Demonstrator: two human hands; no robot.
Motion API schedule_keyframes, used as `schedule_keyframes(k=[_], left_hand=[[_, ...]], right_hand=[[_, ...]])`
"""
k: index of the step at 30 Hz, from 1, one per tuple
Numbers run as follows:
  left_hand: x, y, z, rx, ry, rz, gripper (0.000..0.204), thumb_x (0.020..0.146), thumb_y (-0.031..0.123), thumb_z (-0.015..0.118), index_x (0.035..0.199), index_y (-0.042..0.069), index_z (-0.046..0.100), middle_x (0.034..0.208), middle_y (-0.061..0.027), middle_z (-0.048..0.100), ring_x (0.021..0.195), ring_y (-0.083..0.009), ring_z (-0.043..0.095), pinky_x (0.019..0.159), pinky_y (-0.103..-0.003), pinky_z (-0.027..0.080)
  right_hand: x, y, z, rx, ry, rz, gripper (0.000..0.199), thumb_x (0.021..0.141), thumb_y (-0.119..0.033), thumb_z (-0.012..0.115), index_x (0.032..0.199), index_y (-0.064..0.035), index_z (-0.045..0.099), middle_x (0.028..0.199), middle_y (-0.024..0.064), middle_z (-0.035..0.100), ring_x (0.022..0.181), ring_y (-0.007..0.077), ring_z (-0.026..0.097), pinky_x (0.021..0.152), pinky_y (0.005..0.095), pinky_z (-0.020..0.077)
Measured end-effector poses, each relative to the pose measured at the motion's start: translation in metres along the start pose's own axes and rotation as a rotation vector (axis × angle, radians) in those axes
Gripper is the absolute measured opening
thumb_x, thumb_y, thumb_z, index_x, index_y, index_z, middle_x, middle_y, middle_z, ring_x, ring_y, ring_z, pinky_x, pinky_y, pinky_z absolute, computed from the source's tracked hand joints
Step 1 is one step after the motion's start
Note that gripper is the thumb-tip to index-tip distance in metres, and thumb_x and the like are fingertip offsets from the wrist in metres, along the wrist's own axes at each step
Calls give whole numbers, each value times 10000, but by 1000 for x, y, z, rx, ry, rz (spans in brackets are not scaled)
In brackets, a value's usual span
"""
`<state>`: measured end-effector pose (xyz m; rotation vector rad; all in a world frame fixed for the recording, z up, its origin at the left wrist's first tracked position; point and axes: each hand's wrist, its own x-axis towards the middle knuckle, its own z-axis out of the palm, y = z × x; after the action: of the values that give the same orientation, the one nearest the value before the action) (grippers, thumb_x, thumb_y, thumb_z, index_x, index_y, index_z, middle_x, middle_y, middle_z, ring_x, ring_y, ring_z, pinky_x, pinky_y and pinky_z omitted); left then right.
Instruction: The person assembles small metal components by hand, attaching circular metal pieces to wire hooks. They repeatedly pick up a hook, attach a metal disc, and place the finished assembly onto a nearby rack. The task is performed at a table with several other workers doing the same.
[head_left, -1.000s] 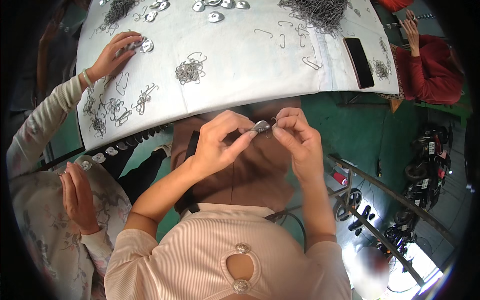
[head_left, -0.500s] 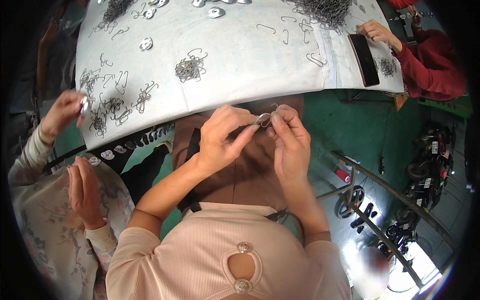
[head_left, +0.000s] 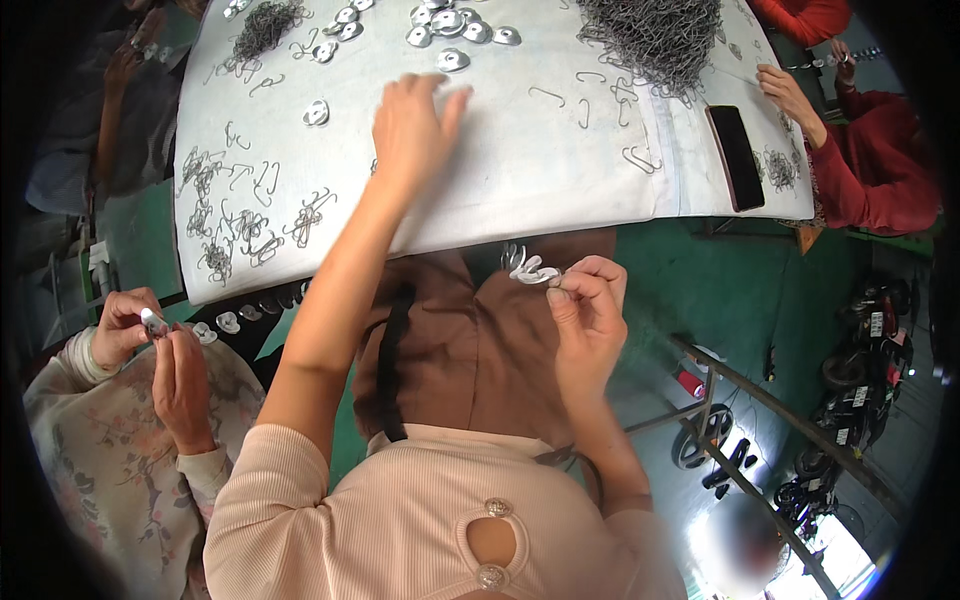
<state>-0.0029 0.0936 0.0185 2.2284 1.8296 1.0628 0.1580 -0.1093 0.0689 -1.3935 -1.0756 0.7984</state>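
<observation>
My left hand (head_left: 410,130) reaches over the white-covered table (head_left: 500,190), its fingers apart and slightly blurred, nothing visible in it. Just beyond its fingertips lies a single shiny, rounded metal piece (head_left: 452,61) with a raised middle. Behind that piece is a cluster of similar silvery pieces (head_left: 445,20). Over my lap, below the table edge, my right hand (head_left: 594,312) pinches a shiny curved metal piece (head_left: 533,273) between thumb and fingers. Thin loops stick out at its far end, blurred.
A large heap of bent wire hooks (head_left: 655,35) lies at the back right, with smaller piles (head_left: 240,230) at the left. A black phone (head_left: 735,157) rests near the right edge. One person's hands (head_left: 160,345) work at left; another's hand (head_left: 790,100) touches the table at right.
My left hand has let go of the metal piece and moved forward over the table. My right hand keeps its pinch, slightly lower. The left neighbour's hands have come together.
</observation>
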Motion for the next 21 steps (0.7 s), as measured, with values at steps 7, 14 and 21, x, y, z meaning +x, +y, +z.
schedule_keyframes(k=[7,14,21], left_hand=[[63,-7,48,5,-182,-203,294,804,318,704,923,50,687,945,-122,683,882,-280,641,745,-398,494],[46,26,34,-527,-351,-36,204,836,167,661,1009,61,683,962,-105,699,862,-198,664,775,-310,499],[-36,83,-75,-860,-828,-242,234,857,-1,603,1081,-4,670,919,-86,703,863,-132,645,790,-255,501]], right_hand=[[-2,-1,-2,-34,-17,-43,84,822,-54,696,887,-39,644,1008,53,511,814,135,487,698,243,419],[-3,-2,-3,-39,-16,-44,83,824,-43,691,893,-25,649,1004,65,497,852,151,511,729,256,435],[-9,4,-1,-88,23,-39,82,807,-31,696,880,-21,660,975,82,500,862,185,524,761,282,448]])
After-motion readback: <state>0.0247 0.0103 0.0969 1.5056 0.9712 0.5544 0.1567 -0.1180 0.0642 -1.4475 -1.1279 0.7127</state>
